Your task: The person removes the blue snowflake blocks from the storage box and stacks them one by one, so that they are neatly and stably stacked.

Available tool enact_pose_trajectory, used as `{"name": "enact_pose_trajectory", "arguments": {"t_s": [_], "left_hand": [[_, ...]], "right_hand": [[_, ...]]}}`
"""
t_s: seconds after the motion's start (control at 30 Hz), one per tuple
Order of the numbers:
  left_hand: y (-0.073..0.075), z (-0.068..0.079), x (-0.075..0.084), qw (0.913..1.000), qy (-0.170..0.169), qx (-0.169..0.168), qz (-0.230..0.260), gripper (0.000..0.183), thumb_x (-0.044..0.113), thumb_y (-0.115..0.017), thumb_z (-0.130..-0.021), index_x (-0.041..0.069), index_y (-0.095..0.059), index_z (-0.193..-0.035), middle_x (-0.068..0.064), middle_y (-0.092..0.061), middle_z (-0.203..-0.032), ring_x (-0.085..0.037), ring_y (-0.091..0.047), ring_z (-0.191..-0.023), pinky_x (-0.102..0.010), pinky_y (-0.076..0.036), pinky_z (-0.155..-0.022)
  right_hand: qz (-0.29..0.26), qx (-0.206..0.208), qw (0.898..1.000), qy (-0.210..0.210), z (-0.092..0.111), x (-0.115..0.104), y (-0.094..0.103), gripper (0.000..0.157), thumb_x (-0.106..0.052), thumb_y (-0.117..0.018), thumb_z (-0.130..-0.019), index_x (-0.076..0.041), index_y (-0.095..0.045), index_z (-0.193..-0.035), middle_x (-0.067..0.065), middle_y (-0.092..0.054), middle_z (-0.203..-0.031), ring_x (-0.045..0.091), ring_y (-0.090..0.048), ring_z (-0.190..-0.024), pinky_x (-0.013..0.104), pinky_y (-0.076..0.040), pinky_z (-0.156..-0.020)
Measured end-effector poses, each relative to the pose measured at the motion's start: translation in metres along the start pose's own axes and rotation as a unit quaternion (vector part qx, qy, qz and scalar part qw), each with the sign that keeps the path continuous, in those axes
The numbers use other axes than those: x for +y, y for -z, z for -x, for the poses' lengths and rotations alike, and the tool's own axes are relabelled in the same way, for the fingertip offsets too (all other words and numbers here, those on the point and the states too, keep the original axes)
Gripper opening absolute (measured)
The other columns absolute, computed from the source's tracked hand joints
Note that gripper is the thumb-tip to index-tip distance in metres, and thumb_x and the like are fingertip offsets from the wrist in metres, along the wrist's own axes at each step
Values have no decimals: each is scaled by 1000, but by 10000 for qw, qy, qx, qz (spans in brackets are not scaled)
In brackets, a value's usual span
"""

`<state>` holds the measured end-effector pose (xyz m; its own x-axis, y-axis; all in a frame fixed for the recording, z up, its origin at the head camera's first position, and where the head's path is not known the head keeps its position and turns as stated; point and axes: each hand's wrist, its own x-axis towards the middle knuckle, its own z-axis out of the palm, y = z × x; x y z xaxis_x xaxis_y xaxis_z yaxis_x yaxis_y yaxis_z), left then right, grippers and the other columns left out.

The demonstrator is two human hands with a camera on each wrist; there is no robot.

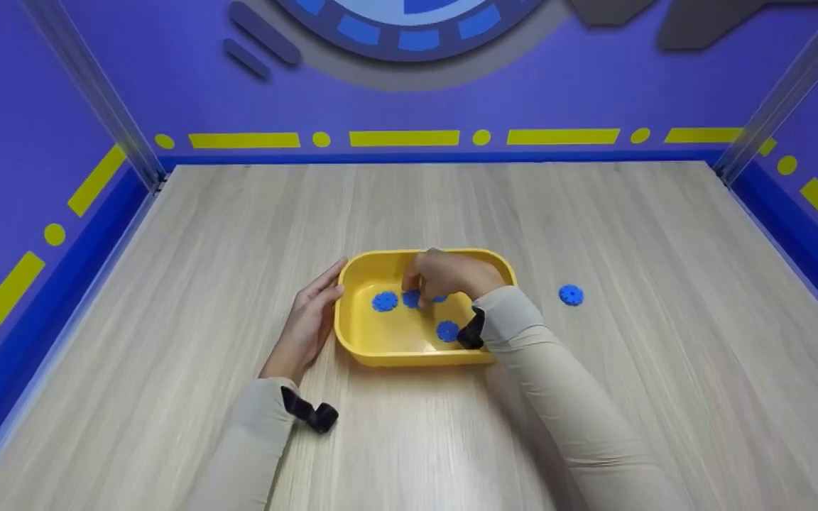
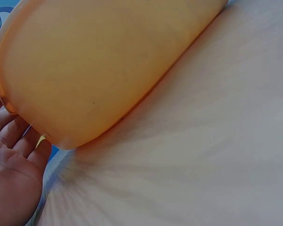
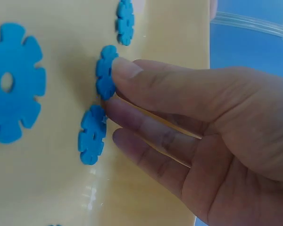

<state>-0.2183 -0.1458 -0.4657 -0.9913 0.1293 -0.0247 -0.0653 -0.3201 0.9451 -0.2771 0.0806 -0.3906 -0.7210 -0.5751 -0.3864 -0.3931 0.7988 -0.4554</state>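
Observation:
A yellow plastic basin (image 1: pixel 416 360) sits on the table with several blue notched discs inside. My left hand (image 1: pixel 307 319) grips its left wall, the thumb at the rim and the fingers along the outside. In the left wrist view the basin's side (image 2: pixel 99 70) rises close beside the left palm (image 2: pixel 14 179). My right hand (image 1: pixel 444 275) reaches down into the basin. It pinches a blue snowflake disc (image 3: pixel 105 73) between thumb and fingers near the basin's floor. Another disc (image 3: pixel 92 134) lies just beside these fingertips, and a larger-looking one (image 3: pixel 19 82) is nearer the camera.
A single blue disc (image 1: pixel 571 295) lies on the wooden table (image 1: pixel 238 220) to the right of the basin. Inside the basin, one disc (image 1: pixel 385 301) is at the left and another (image 1: pixel 447 331) near the front. Blue-purple panels (image 1: pixel 409 106) with yellow marks border the table.

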Motion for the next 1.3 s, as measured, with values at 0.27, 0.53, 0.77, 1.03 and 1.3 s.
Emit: {"name": "enact_pose_trajectory", "arguments": {"t_s": [0.27,0.53,0.77,1.03,1.3], "left_hand": [[-1,-1,1,10000,-7,-39,-21,52,6,-46,-97,3,-35,-148,-9,-28,-158,-20,-26,-145,-35,-28,-118],[-3,-1,1,10000,16,-23,-44,53,6,-47,-96,5,-36,-148,-9,-29,-157,-20,-28,-145,-34,-29,-117],[-3,-1,0,10000,12,-42,-9,52,6,-46,-97,5,-36,-148,-8,-29,-157,-20,-29,-144,-34,-31,-117],[-1,-1,0,10000,-13,15,27,53,5,-46,-96,2,-36,-147,-10,-30,-156,-20,-28,-145,-34,-27,-118],[1,0,-1,10000,-7,-28,54,53,5,-46,-96,4,-36,-148,-9,-30,-157,-20,-30,-144,-33,-30,-117]], "right_hand": [[454,166,9988,125,-1,-5,-6,29,0,-75,-79,-8,-73,-107,5,-71,-101,13,-60,-87,30,-56,-84],[525,125,9985,9,-1,-6,-8,24,-1,-75,-79,-8,-71,-102,4,-70,-96,13,-58,-84,29,-55,-83],[373,98,9993,32,-1,-4,-6,19,-2,-75,-80,-12,-65,-93,-1,-59,-84,14,-51,-79,25,-49,-72],[339,-16,9989,327,1,-3,1,13,-3,-72,-83,-11,-68,-92,1,-62,-86,13,-54,-70,20,-45,-59],[384,-39,9976,569,8,-5,10,10,-2,-68,-85,-8,-70,-93,5,-68,-92,26,-65,-79,22,-50,-64]]}}
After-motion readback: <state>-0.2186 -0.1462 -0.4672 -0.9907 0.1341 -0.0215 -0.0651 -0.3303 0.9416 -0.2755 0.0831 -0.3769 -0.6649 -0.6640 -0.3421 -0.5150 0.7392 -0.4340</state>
